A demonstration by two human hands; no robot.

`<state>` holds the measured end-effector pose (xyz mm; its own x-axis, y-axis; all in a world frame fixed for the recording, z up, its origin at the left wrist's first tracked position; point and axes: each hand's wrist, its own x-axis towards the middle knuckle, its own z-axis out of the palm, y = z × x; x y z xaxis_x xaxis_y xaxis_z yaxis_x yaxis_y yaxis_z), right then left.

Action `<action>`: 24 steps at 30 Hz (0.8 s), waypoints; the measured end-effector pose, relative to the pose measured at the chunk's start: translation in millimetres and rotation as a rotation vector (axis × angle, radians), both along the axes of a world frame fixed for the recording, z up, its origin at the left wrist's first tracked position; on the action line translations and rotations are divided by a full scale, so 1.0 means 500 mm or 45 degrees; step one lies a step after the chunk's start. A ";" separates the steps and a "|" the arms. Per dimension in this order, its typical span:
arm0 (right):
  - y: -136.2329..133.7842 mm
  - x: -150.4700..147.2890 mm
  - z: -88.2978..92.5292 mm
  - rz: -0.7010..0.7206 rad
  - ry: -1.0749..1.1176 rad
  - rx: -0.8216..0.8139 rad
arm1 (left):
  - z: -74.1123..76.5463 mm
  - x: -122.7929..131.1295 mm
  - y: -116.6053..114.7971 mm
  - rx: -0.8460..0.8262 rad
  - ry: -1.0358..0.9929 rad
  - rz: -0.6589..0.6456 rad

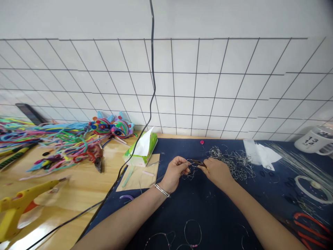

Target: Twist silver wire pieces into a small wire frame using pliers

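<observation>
My left hand (177, 173) pinches a thin bent wire (191, 174), part of which hangs as a loop below the fingertips. In my right hand (217, 171) is a pair of pliers (198, 162), its dark jaws pointing left to the wire near my left fingers. Whether the jaws grip the wire is too small to tell. Just right of my right hand lies a tangled heap of wire pieces (240, 165). Wire loops with small pink beads (193, 246) rest on the dark blue cloth (208, 211) closer to me.
A tissue pack (153, 142) stands behind my left hand. Leftward are a yellow glue gun (15, 205), colourful pipe cleaners (65, 139) and a black cable (117, 180). On the right are straight wires (299, 163), red-handled scissors (310, 229) and a white mug (313, 140).
</observation>
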<state>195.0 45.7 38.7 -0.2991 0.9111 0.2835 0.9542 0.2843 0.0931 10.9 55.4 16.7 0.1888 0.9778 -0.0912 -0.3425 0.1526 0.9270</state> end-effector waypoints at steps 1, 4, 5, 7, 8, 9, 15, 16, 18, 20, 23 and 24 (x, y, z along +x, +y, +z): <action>0.000 0.001 0.001 0.000 -0.006 0.011 | -0.001 0.000 0.000 -0.004 -0.003 0.004; -0.002 0.001 0.003 0.010 -0.019 0.047 | -0.002 0.001 0.000 -0.013 -0.025 0.019; -0.002 0.001 0.004 0.017 -0.019 0.058 | -0.001 0.001 -0.001 -0.013 -0.035 0.019; -0.003 0.001 0.005 0.031 -0.015 0.076 | 0.003 0.002 -0.001 -0.011 -0.052 0.008; -0.003 0.001 0.005 0.036 -0.013 0.084 | 0.004 0.002 -0.001 -0.010 -0.059 0.002; -0.003 0.001 0.004 0.039 -0.012 0.090 | 0.005 0.001 -0.001 -0.008 -0.065 -0.001; -0.002 0.000 -0.002 0.048 -0.025 0.131 | 0.001 0.001 -0.002 -0.009 -0.094 -0.010; -0.002 0.000 -0.003 0.048 -0.030 0.143 | -0.001 0.001 -0.002 -0.011 -0.102 -0.012; -0.002 0.001 -0.005 0.056 -0.041 0.163 | -0.003 0.000 -0.001 -0.013 -0.123 -0.018; -0.001 0.003 -0.008 0.067 -0.049 0.173 | -0.003 -0.001 0.000 -0.025 -0.139 -0.028; 0.000 0.003 -0.012 0.072 -0.046 0.162 | -0.004 -0.002 0.000 -0.043 -0.156 -0.032; 0.000 0.003 -0.013 0.068 -0.039 0.149 | -0.005 -0.002 0.000 -0.046 -0.160 -0.033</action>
<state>196.7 45.9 32.1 -0.3564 0.8548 0.3772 0.9342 0.3201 0.1573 10.0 55.7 14.4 0.2261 0.9690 -0.1000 -0.4513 0.1952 0.8708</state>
